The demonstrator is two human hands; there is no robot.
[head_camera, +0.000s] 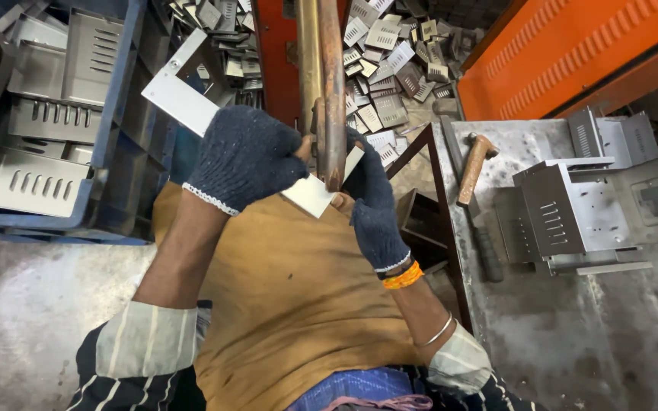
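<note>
**Inspector:** Head view. State of the hands?

**Assistant:** Both gloved, both clamped on one metal strip (192,103). The left hand (245,156) wraps its middle from above. The right hand (375,202) pinches the near end from the other side, fingertips bare through the glove. The hands sit close together, with the rusty machine arm (327,84) coming down between them.

**Inspector:** Where does the strip lie, and how does it run?

**Assistant:** Held over the lap, above the brown apron (291,304). Its long axis runs diagonally, from up-left by the blue crate (119,114) down-right to the arm's tip. The far end is bent up and points toward the crate; the near end sits just under the tip (touching or not, I cannot tell). The right hand is nearer that tip.

**Inspector:** Surroundings?

**Assistant:** The crate holds slotted grey panels (36,179). A heap of small slotted pieces (390,68) lies on the floor beyond. On the desk (573,342) to the right lie a hammer (475,164) and folded metal housings (588,205), well apart from the hands.
</note>
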